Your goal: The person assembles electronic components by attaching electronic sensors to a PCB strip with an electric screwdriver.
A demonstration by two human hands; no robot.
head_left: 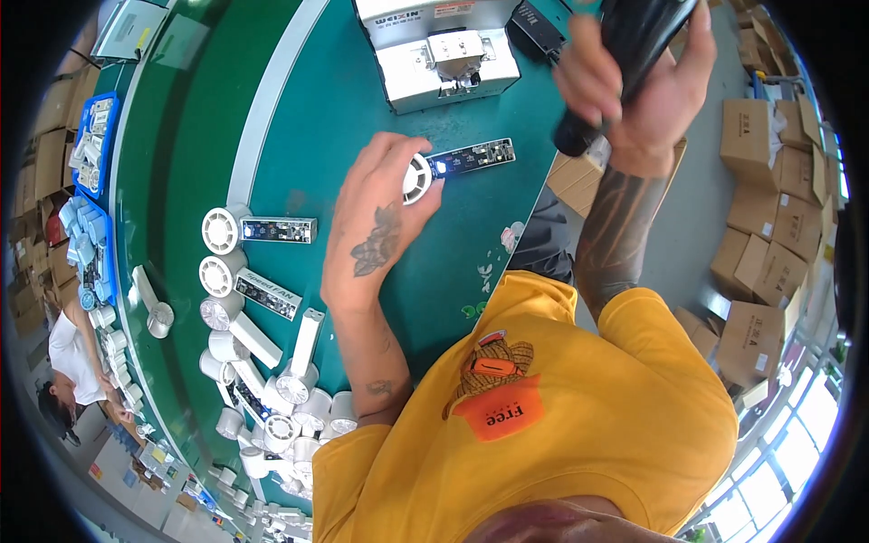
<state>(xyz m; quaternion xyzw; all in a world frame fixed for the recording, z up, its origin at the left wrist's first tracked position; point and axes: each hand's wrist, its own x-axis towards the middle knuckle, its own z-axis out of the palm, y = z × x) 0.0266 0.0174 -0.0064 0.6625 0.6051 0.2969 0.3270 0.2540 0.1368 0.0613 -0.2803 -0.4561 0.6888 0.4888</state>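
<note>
Left hand (376, 213) pins small white fan unit (457, 163) on the green bench (299, 154).
Palm down, fingers curled over the fan's round head. Right hand (634, 86) raised, wrapped tight around a black tool (625, 54), probably a powered driver.

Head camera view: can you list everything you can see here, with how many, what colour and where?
Green work table: one, fills the upper left.
Small white handheld fan with a black circuit strip: one, table centre, a blue light lit on it.
Other white handheld fans: many, piled along the table's left part.
Grey metal machine: one, top centre.
Blue trays of parts: two, far left.
Brown cardboard boxes: many, stacked on the right.
Another person in white: one, lower left.
Yellow T-shirt: one, bottom, the person's own.
Left hand: holds the fan's round head.
Right hand: grips a black power tool, top right.
</note>
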